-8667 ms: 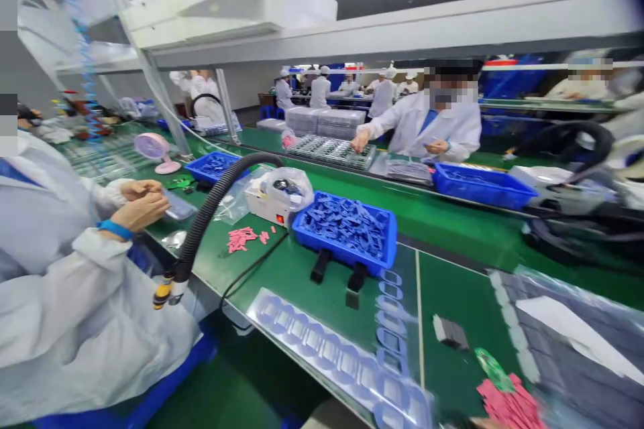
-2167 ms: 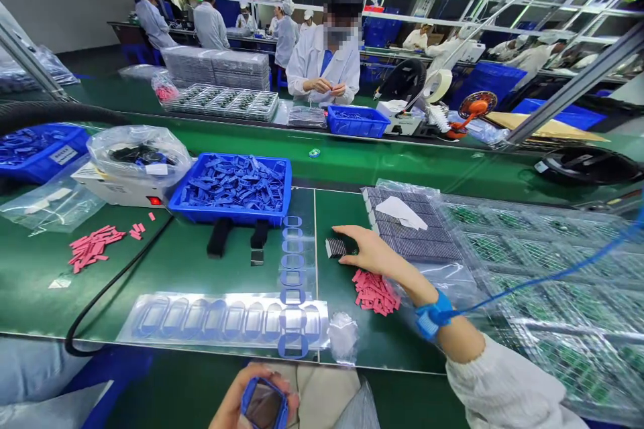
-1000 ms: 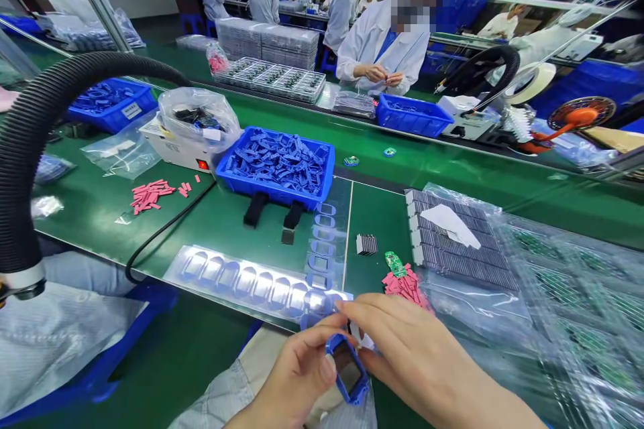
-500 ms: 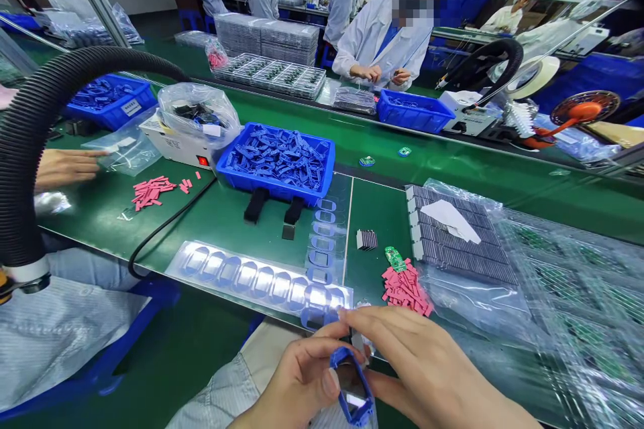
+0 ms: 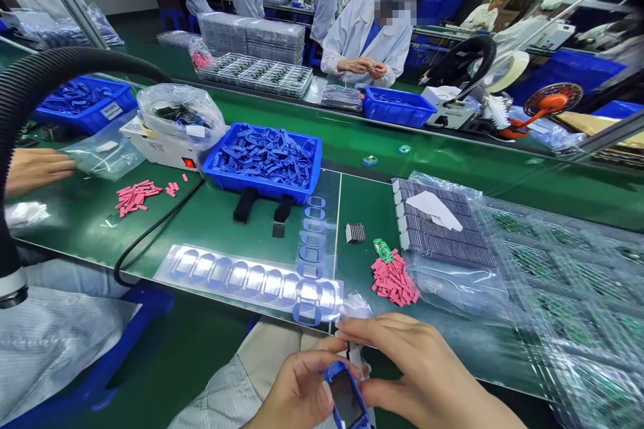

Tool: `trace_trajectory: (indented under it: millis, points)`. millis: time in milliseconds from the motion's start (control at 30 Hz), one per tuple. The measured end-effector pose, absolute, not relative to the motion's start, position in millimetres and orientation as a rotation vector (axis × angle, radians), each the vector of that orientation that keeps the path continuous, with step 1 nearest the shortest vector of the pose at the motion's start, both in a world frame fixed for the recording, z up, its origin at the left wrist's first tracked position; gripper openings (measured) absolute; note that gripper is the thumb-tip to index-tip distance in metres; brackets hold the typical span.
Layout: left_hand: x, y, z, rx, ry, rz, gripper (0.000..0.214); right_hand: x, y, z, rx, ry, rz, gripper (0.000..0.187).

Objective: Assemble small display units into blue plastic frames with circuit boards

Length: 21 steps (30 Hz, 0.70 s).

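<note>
My left hand (image 5: 296, 389) grips a blue plastic casing (image 5: 335, 370) with a dark, glossy window, thumb on its face. It is tilted low over the table's front edge, its bottom cut off by the picture. My right hand (image 5: 417, 365) curves around its right side, with the thumb at the casing and the fingers reaching over its top. Between the hands, a small white and black piece (image 5: 355, 352) shows behind the casing, mostly hidden. Just beyond my fingertips lie a clear strip of film with oval cutouts (image 5: 236, 275) and crumpled white film (image 5: 356, 305).
A blue bin (image 5: 214, 177) holds many blue plastic parts. Pink strips (image 5: 395, 279) lie under a green circuit board (image 5: 384, 249), beside a grey ribbed stack (image 5: 443, 241) and clear trays (image 5: 543, 268). A neighbour's hand (image 5: 37, 171) is at left; a co-worker (image 5: 369, 47) sits opposite.
The view has shifted slightly, moving the bench leftward in the picture. Both my hands keep the casing, now a little lower in view. The co-worker's hands opposite have come together.
</note>
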<state>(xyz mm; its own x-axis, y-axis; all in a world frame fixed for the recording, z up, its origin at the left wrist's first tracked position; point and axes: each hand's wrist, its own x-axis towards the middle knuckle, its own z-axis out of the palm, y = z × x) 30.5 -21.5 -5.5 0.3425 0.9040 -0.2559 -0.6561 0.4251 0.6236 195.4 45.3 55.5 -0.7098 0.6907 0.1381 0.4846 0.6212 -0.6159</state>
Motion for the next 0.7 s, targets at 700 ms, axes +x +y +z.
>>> trace_trajectory:
  millis: [700]
  points:
    - [37,-27,0,0.233,0.61,1.013,0.042,203,19,43,-1.026,-2.231,0.629,0.023]
